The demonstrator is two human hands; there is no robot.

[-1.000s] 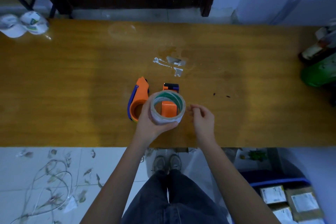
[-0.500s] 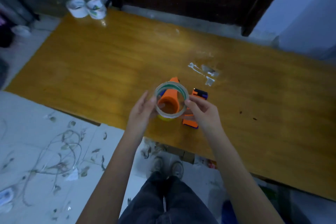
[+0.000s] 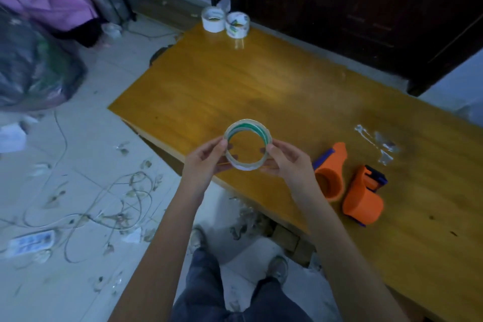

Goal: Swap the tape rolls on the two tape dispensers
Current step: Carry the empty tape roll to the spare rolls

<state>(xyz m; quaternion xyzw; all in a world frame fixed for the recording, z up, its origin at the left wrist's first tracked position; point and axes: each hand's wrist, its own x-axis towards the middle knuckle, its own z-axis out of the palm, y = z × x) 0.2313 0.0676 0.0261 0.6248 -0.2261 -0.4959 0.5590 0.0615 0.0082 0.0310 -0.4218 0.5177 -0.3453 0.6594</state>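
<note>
While a clear tape roll (image 3: 247,148) is held up over the bench (image 3: 261,86) edge, both dispensers lie stripped.

The roll is pinched between the left hand (image 3: 206,159) and right hand (image 3: 286,162), fingers (image 3: 222,143) clamped on opposite sides of its rim. Two orange dispensers (image 3: 329,178) (image 3: 364,198) are seen lying beside each other near the right hand, apparently with no rolls mounted. Two more rolls (image 3: 213,19) (image 3: 237,24) stand at the far corner. Removal is judged done; remounting is judged still left.
</note>
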